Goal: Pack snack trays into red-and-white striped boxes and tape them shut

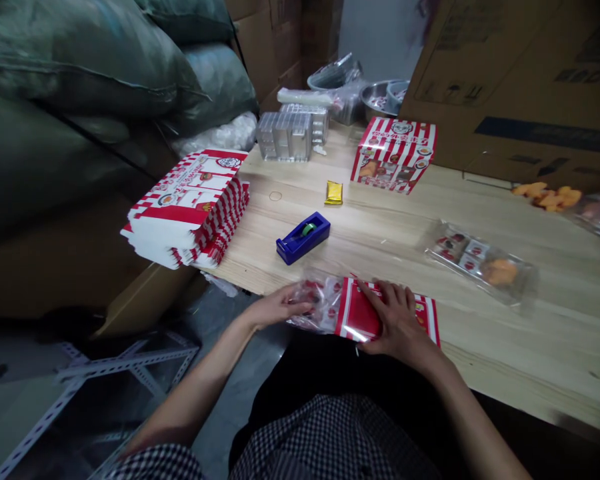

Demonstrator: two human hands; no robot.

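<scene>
At the table's near edge lies a folded red-and-white carton [353, 308], and a clear plastic packet [325, 300] with small printed pieces inside sticks out of its left end. My left hand [279, 307] grips the packet's left end between thumb and fingers. Across the carton rests my right hand [397, 323], its fingers over the top and its thumb at the near edge. Just beyond them sits a blue tape dispenser [304, 239] with a green roll. Another clear packet [473, 260] of small pieces lies to the right.
A stack of flat red-and-white cartons [190, 203] stands at the left edge. Farther back are a standing striped box [395, 155], a yellow sachet [334, 193], clear plastic cases [285, 135] and bowls [377, 99]. Orange pieces [547, 197] lie near a large cardboard box [520, 87].
</scene>
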